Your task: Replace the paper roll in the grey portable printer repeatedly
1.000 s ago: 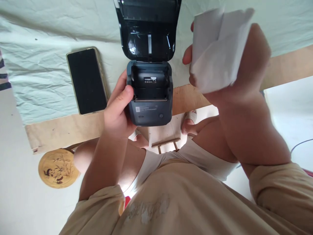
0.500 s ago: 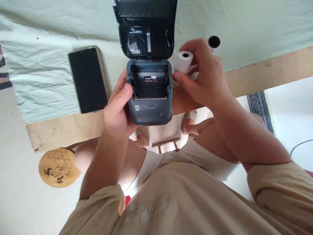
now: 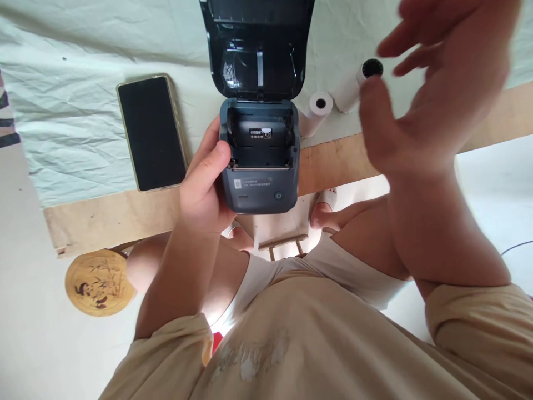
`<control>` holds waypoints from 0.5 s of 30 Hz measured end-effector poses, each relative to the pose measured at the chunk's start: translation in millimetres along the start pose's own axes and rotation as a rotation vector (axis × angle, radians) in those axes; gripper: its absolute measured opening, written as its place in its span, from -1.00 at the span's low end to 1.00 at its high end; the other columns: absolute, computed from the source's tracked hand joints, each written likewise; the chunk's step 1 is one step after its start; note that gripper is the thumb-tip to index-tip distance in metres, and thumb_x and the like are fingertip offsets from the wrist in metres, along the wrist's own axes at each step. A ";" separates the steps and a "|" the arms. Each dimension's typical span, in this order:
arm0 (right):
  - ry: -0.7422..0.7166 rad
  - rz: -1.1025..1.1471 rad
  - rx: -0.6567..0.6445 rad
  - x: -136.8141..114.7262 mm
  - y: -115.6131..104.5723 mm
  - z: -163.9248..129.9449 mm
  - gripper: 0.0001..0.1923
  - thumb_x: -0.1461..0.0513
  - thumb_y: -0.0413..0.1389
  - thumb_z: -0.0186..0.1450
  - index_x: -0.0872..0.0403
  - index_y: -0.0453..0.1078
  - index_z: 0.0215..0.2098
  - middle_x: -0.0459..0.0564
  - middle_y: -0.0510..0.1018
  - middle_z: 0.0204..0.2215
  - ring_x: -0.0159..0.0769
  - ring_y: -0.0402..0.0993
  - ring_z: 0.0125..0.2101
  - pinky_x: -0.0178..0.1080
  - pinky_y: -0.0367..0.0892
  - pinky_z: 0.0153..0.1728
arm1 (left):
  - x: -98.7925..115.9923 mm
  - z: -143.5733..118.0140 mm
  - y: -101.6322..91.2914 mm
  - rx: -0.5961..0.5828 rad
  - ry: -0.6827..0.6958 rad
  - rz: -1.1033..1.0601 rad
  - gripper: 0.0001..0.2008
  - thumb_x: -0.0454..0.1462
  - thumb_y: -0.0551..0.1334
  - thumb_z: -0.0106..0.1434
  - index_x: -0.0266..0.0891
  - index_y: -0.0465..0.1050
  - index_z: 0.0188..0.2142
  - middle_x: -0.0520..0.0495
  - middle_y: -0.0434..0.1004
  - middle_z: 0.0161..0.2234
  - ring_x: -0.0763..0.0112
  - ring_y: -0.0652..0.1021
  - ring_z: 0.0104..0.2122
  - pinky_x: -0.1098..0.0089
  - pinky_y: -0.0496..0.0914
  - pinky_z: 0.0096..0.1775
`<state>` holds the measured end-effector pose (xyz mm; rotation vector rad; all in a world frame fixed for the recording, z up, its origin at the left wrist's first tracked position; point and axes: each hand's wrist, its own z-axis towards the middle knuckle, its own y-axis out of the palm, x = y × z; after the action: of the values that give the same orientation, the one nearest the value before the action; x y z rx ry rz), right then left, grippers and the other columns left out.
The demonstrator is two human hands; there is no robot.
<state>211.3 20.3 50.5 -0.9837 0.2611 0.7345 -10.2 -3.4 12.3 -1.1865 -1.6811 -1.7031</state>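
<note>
My left hand (image 3: 206, 186) grips the left side of a dark blue-grey label printer (image 3: 264, 191), its thumb on the edge of the paper bay. The printer's black lid (image 3: 260, 55) is swung up, and I see a small printed sticker but no roll inside the bay. My right hand (image 3: 437, 94) is raised over the right of the table, fingers apart, holding nothing. Just right of the printer a white paper roll (image 3: 316, 115) with a small dark core stands on the cloth. Beyond it is another white roll (image 3: 348, 91) with a wide black core, partly behind my right thumb.
A phone (image 3: 153, 133) in a clear case lies screen up, left of the printer. Pale green cloth (image 3: 91, 50) covers the table up to its bare wooden front edge (image 3: 112, 219). Below the table's left side is a round wooden stool (image 3: 100, 282) with a panda design.
My right hand has let go of the small-cored paper roll and moved up and right, fingers spreading. The printer, still in my left hand, has shifted slightly right.
</note>
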 end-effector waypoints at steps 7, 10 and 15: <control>0.296 -0.207 -0.226 42.5 20.0 6.8 -0.42 0.32 0.14 0.07 0.18 0.27 0.09 0.25 0.31 0.00 -0.17 0.31 -0.04 -0.03 0.29 0.05 | -2.5 2.2 1.1 0.008 0.032 0.031 -0.67 -0.20 0.05 0.28 -0.21 0.36 0.00 -0.10 0.51 -0.09 0.28 0.56 -0.14 0.22 0.50 -0.12; 0.331 -0.176 -0.212 45.4 25.1 5.3 -0.47 0.36 0.07 0.12 0.11 0.29 0.09 0.20 0.31 -0.03 -0.26 0.30 -0.12 -0.08 0.29 0.04 | -2.8 2.7 1.1 0.004 0.042 0.058 -0.69 -0.19 0.05 0.28 -0.19 0.38 -0.04 -0.08 0.52 -0.10 0.30 0.55 -0.14 0.21 0.50 -0.08; 0.366 0.099 -0.184 42.4 13.6 6.7 -0.28 0.40 0.05 0.04 0.01 0.07 0.18 0.05 0.41 -0.04 -0.49 0.32 -0.36 -0.25 0.37 -0.23 | -3.3 2.1 0.4 0.003 0.047 0.033 -0.65 -0.20 0.07 0.27 -0.19 0.33 0.03 -0.12 0.51 -0.06 0.25 0.55 -0.10 0.22 0.49 -0.09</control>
<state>232.5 49.3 23.3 -1.2872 0.5721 0.6732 -7.5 -2.2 9.5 -1.1574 -1.6272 -1.6947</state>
